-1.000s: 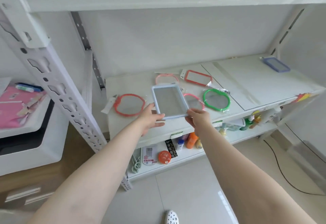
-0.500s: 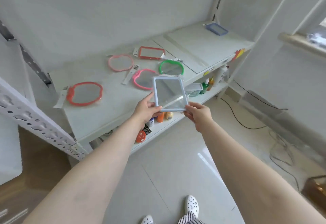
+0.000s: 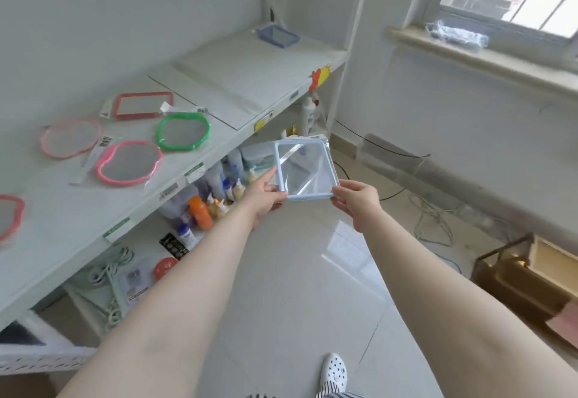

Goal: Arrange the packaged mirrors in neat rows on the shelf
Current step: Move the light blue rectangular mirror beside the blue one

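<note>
step: carrying pale blue mirror [image 3: 306, 167] off shelf [image 3: 237, 84] | left hand [image 3: 262, 194], right hand [image 3: 356, 201] both pinch its near corners | next: likely set it beside dark blue mirror [image 3: 277, 35], far right

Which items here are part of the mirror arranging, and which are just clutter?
Job:
light blue mirror, held in left hand and right hand
green mirror
pink mirror
red rectangular mirror
shelf

Clutter:
orange bottle
floor cables

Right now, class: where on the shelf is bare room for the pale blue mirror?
Bare: the shelf stretch between the green mirror and dark blue mirror. Crowded: around the pink mirror and red mirror.
</note>
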